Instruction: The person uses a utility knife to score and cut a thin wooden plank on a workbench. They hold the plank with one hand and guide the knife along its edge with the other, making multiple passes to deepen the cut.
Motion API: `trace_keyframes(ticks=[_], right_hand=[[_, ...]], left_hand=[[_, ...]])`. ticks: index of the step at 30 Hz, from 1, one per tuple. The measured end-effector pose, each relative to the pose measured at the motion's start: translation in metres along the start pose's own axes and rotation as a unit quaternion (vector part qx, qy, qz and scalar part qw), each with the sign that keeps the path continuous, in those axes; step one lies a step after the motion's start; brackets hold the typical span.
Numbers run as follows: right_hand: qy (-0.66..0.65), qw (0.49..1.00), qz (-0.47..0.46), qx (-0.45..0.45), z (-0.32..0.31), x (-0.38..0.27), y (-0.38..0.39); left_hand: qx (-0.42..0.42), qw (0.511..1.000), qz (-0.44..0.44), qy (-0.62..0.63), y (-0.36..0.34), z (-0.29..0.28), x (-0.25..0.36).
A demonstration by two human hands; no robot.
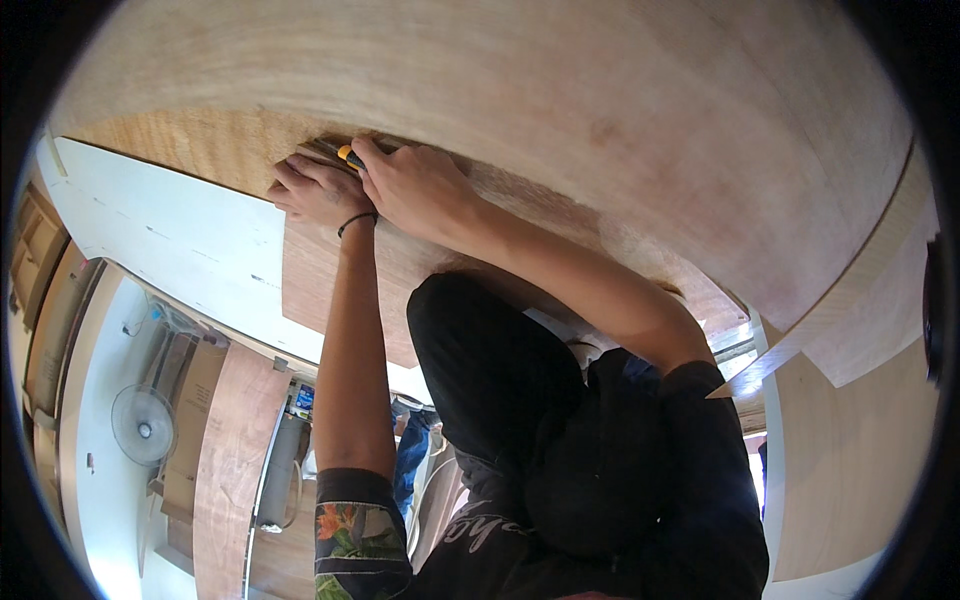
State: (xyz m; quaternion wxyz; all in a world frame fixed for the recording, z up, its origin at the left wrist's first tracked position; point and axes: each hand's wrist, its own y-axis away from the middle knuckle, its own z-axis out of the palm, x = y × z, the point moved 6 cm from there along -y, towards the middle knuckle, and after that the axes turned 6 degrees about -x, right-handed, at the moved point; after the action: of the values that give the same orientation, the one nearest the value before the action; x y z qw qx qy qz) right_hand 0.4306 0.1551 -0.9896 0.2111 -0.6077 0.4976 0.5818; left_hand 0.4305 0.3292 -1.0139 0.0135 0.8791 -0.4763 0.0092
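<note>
My left hand [316, 195] presses down with bent fingers on what looks like a narrow dark wooden strip [322, 150] lying on plywood [180, 142] at the upper middle. Just to its right, my right hand [405, 185] grips a yellow-and-black utility knife [351, 157] against the strip, the two hands nearly touching. The knife's blade is too small to make out. A large pale plywood sheet [600, 90] spans the top of the view, and reddish plywood [330, 280] lies below my hands over a white board [150, 220].
My bent, dark-clothed knee [460, 340] is beneath my arms. At lower left are a fan [145, 430], a reddish plank [230, 450] and stacked wooden boards [50, 350]. Pale boards [850, 460] stand at the right, beside the curving edge of the upper sheet.
</note>
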Motion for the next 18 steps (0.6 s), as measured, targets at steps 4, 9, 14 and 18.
trace_keyframes(ticks=[4,9,14,18], right_hand=[[0.032,0.999,0.003,-0.004,0.001,-0.003,-0.007],[0.065,0.997,0.013,-0.035,0.006,-0.003,-0.015],[0.128,0.992,-0.018,-0.010,0.014,-0.002,-0.015],[0.202,0.976,-0.069,0.035,0.015,-0.006,-0.010]], left_hand=[[0.017,1.000,0.010,0.008,-0.001,0.001,-0.001],[0.016,1.000,0.015,0.015,0.001,-0.002,0.000],[-0.001,0.999,0.007,0.038,0.001,-0.007,0.006],[-0.010,0.999,-0.010,0.037,0.003,-0.009,0.010]])
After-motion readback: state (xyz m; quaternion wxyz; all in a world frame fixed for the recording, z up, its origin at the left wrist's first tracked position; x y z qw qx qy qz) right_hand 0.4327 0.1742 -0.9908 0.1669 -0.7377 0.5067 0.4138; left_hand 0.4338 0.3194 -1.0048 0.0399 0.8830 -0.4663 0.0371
